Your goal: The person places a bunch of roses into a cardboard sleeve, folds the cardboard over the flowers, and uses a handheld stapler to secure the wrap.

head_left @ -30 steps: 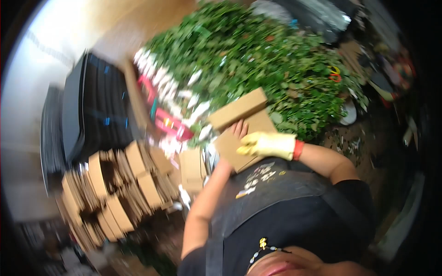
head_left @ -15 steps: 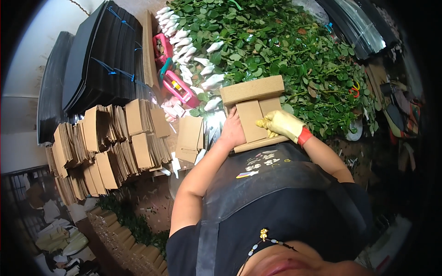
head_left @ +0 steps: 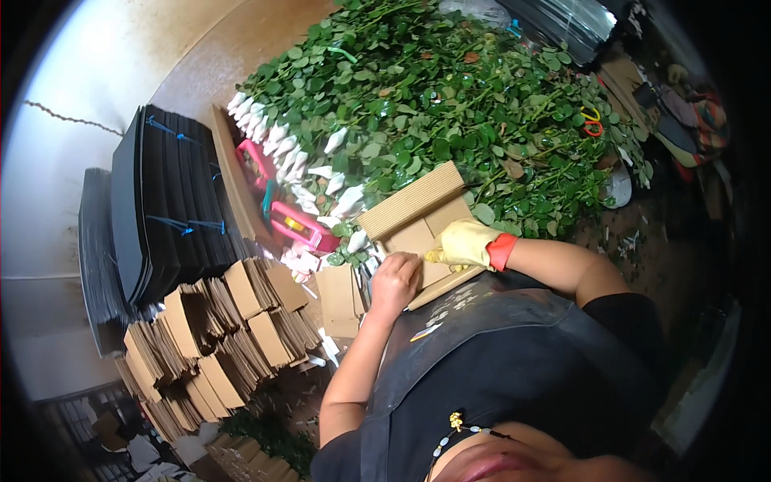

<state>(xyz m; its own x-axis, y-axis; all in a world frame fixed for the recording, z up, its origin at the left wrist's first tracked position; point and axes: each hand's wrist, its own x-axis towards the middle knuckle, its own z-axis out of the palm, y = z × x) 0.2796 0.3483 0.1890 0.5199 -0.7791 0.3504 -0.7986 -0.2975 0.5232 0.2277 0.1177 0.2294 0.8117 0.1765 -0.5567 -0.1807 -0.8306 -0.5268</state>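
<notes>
In front of my apron lies a folded piece of corrugated cardboard (head_left: 414, 197), its far flap standing up and a flatter inner panel (head_left: 408, 238) between the folds. My bare left hand (head_left: 395, 281) is closed, fingers bunched at the left edge of the cardboard; what they pinch is hidden. My right hand (head_left: 463, 244), in a yellow glove with a red cuff, rests over the inner panel with its fingers curled together and pointing toward the left hand. Whether it grips anything is not visible. Just beyond lie leafy flower stems (head_left: 418, 96) with white-covered heads (head_left: 348, 201).
Stacked cardboard pieces (head_left: 221, 345) and tied black sheets (head_left: 173, 209) stand at left. A pink tape dispenser (head_left: 303, 229) sits near the flower heads. Cut cardboard (head_left: 340, 301) lies left of my left hand. Red-handled scissors (head_left: 592, 124) rest on the leaves.
My left hand has drawn back toward me from inside the cardboard, and its fingers have bunched. The gloved hand has shifted toward it. The view has turned, so the cardboard appears more tilted.
</notes>
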